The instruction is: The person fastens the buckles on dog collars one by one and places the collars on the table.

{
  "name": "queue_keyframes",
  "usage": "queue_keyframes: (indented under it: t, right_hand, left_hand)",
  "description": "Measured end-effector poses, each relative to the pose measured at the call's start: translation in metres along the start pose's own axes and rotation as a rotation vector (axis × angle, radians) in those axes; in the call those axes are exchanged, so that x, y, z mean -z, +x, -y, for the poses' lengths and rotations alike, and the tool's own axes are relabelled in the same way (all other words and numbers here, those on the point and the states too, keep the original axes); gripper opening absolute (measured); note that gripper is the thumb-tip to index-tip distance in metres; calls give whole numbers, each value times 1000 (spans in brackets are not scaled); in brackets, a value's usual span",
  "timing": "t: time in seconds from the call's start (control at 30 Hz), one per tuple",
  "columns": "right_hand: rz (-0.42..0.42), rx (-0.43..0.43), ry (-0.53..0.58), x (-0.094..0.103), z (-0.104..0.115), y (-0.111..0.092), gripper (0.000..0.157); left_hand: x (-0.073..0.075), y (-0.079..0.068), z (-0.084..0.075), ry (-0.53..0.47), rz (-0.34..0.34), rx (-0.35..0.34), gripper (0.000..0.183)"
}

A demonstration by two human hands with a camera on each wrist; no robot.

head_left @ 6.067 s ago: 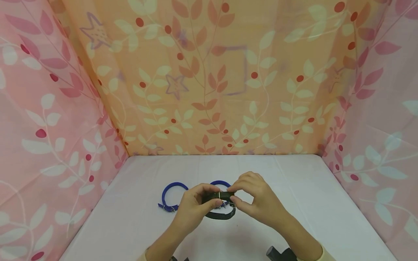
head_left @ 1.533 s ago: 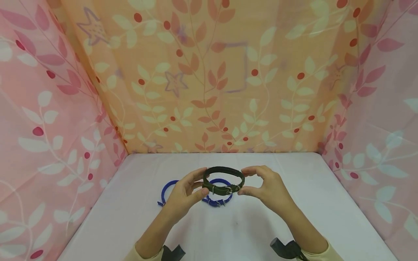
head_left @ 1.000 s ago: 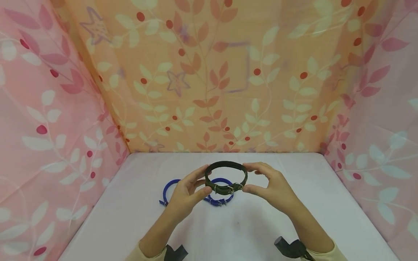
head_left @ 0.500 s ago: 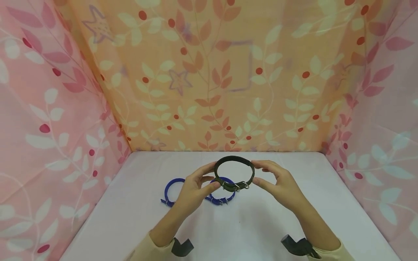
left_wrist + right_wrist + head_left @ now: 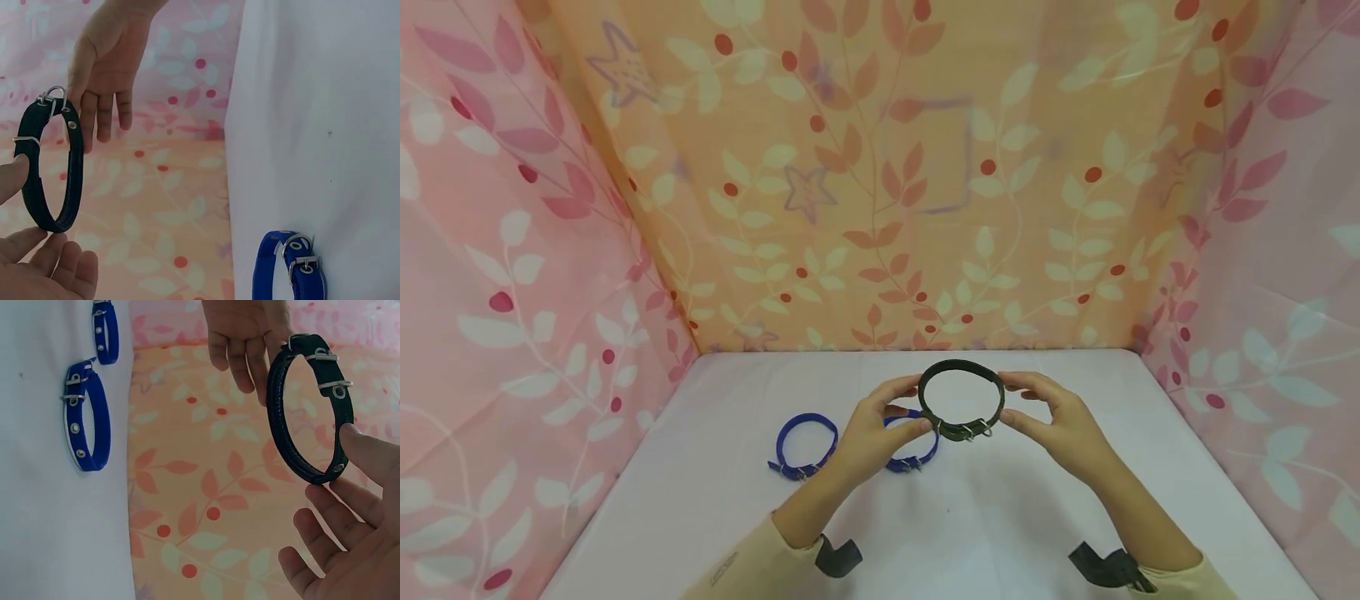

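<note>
A dark green, almost black pet collar (image 5: 957, 432), buckled into a ring, is held above the white table. My left hand (image 5: 874, 437) grips its left side between thumb and fingers. On the opposite side, my right hand (image 5: 1066, 429) holds it with thumb and fingertips, the other fingers spread in the right wrist view. The collar's silver buckle and D-ring face me. One blue collar (image 5: 786, 429) lies buckled on the table to the left. Another blue collar (image 5: 936, 450) lies behind my left hand, which partly hides it.
The white tabletop (image 5: 1000, 517) runs back to an orange leaf-patterned cloth (image 5: 865, 167). Pink patterned cloth walls (image 5: 497, 400) close in the left and right sides. Dark camera mounts (image 5: 838, 557) sit at both wrists by the sleeves.
Earlier my fingers worked at the dark collar's strap low over the table. Since then both hands have raised it as an open ring, turned it more upright and shifted it right. The blue collars stay put.
</note>
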State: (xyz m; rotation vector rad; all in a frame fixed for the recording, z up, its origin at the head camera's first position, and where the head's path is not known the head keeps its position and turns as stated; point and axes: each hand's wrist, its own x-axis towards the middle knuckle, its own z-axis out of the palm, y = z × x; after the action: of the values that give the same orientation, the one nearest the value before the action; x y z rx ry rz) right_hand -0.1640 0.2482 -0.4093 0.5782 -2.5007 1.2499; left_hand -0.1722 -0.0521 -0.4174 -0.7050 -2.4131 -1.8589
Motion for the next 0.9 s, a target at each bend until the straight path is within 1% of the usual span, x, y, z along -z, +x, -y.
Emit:
queue_keyframes:
  t: [0.1,0.23,0.43,0.57,0.7,0.9]
  right_hand:
    - [9,-11,16,3,-7,-1,51]
    - [11,-28,17,5,-18,-3,51]
    - [19,-83,-3,8,-33,-7,51]
    - [31,-110,-2,10,-42,-8,53]
    - [41,-129,6,12,-52,-9,53]
    - [40,-133,3,13,-70,-12,54]
  left_hand:
    - [-6,5,2,37,-8,7,62]
    - [-13,12,9,57,-19,-2,61]
    - [-26,22,18,104,-28,-8,61]
    - [-34,27,21,137,-20,-5,62]
    - [-40,33,23,170,-6,16,63]
    - [-50,43,31,231,24,33,63]
